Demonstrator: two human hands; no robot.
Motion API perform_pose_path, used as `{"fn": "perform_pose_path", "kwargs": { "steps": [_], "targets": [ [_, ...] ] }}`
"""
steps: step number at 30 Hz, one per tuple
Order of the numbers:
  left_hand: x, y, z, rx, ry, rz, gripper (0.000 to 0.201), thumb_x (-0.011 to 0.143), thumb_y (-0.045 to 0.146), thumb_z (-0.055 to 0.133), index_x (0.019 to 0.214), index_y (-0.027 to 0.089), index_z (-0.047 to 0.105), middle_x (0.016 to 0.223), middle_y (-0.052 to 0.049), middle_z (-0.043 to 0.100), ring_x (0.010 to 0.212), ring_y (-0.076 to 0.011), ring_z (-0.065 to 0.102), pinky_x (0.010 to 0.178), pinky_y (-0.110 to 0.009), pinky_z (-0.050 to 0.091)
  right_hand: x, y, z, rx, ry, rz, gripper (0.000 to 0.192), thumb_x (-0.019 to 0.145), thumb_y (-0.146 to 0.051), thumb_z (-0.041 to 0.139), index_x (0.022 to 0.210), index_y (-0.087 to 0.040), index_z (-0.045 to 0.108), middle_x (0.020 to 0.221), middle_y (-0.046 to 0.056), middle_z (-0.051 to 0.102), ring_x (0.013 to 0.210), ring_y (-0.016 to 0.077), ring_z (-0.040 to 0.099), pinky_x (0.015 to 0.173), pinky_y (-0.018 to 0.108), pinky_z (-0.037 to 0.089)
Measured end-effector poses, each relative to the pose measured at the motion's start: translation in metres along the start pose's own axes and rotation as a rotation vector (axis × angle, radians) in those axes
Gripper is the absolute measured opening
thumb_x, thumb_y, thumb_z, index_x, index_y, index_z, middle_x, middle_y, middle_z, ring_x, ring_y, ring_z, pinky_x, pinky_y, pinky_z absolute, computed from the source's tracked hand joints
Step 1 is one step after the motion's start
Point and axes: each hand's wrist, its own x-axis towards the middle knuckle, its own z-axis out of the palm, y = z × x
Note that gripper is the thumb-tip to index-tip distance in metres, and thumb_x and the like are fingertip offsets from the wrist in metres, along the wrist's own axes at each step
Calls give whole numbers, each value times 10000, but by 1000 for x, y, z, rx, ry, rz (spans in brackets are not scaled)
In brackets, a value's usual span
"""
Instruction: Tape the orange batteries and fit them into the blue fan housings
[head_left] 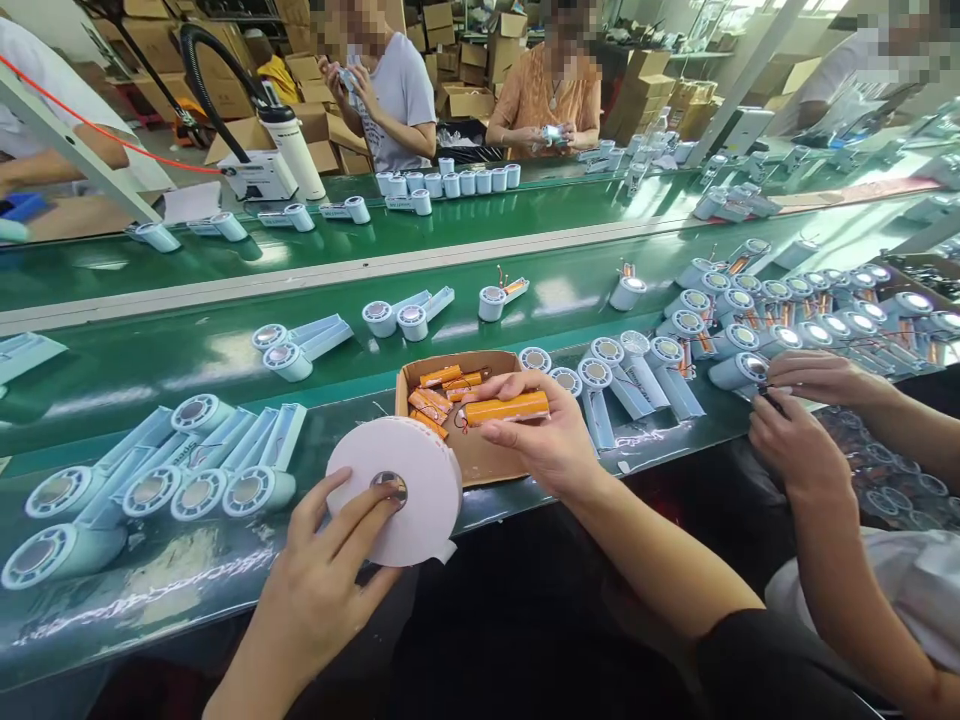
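Note:
My left hand (322, 575) is closed on a large roll of white tape (427, 480), its fingers lying across the flat face and over the core hole. A loose tape end sticks out at the roll's lower right. In my right hand (562, 450), pinched between thumb and fingers, is an orange battery (510, 408) with thin wires at its left end. Behind both hands sits a small open cardboard box (487, 460), holding several more orange batteries (431, 402). The hand and roll hide part of the box.
Pale blue fan housings (259, 490) lie in a group at left; more housings (630, 385) lie right of the box. A green conveyor (187, 340) runs behind, carrying scattered housings. At right, a co-worker's hands (802, 420) work at a housing. People stand across the line.

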Motion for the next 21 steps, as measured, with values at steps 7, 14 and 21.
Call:
{"fn": "perform_pose_path", "kwargs": {
  "steps": [7,14,21],
  "targets": [
    [14,11,-1,45,-6,52,447,952,142,745,1393,173,685,1285,-114,809,1455,-399,563,1182,-540,540,-25,26,5,-89,151,-122,497,808,-530,965,894,-278,545,1041,32,724,1144,280,765,1129,541,589],
    [30,18,1,121,73,54,439,943,131,770,1371,174,685,1173,-103,824,1314,-383,617,1082,-497,556,-60,52,11,-328,89,-176,300,1066,-586,621,1108,-299,697,1273,136,713,1281,302,688,1168,542,550],
    [31,15,-7,159,58,108,421,954,110,745,1365,175,682,1153,-81,826,1284,-366,617,1063,-473,543,-47,29,-6,152,-21,235,470,855,-447,891,1276,-312,731,1549,87,695,1393,281,682,1138,444,601]
  ]
}}
